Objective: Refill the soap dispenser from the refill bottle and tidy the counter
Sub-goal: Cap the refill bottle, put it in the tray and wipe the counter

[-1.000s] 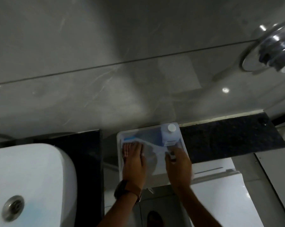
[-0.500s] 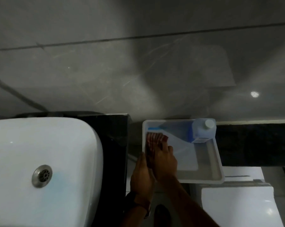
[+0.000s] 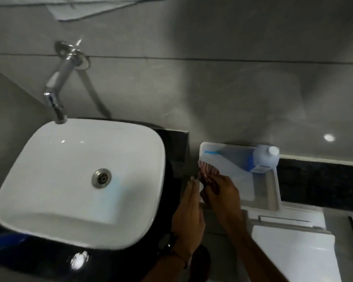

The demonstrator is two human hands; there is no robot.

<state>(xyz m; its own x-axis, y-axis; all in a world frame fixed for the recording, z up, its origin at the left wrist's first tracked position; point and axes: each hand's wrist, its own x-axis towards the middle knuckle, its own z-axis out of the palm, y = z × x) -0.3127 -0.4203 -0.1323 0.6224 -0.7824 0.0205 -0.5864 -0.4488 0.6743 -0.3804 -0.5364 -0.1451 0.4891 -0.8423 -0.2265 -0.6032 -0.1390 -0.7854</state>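
A white tray point(image 3: 277, 192) stands against the wall right of the sink. In its far right corner a translucent refill bottle point(image 3: 263, 158) with a white cap stands upright. My right hand point(image 3: 222, 192) is shut on a red-and-white striped cloth point(image 3: 208, 173) at the tray's left edge. My left hand point(image 3: 188, 216) is flat with straight fingers, just left of the cloth, over the dark counter point(image 3: 175, 151). No soap dispenser is visible.
A white basin point(image 3: 49, 169) with a metal drain sits on the dark counter at left, under a chrome wall tap point(image 3: 55, 98). A white appliance top point(image 3: 293, 251) lies below the tray. A dark stone ledge point(image 3: 321, 180) runs right of the tray.
The view has swung left, bringing in the sink and tap. The cloth has moved from flat on the tray floor to bunched in my right hand at the tray's left edge.
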